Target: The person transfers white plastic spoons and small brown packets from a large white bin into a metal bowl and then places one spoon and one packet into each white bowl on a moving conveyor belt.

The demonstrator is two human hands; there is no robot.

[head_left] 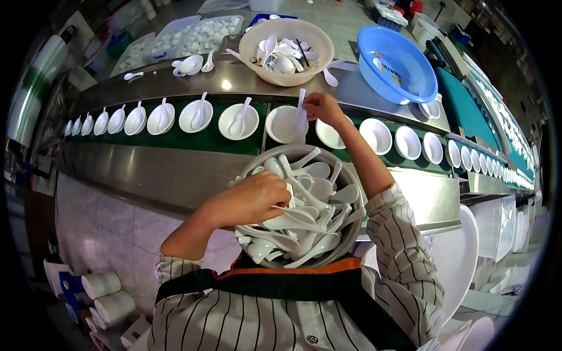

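Note:
My right hand [324,109] is closed round the handle of a white soup spoon [301,120], held upright with its bowl end low at the right side of a white bowl [280,124]. Whether spoon and bowl touch I cannot tell. Close to my body, a round grey basin [355,234] is heaped with white spoons [316,190]. Over its left part my left hand [257,199] is closed, its curled fingertips pinching a white spoon [289,194] among the heap. The grip itself is partly hidden by the fingers.
Bowls line a green conveyor belt [193,139]; those to the left each hold a spoon, as in this bowl [239,121]. Empty bowls [374,136] stand to the right. Behind are a beige basin [287,76] of spoons, a blue basin [398,88] and tubs [211,35] of white pieces.

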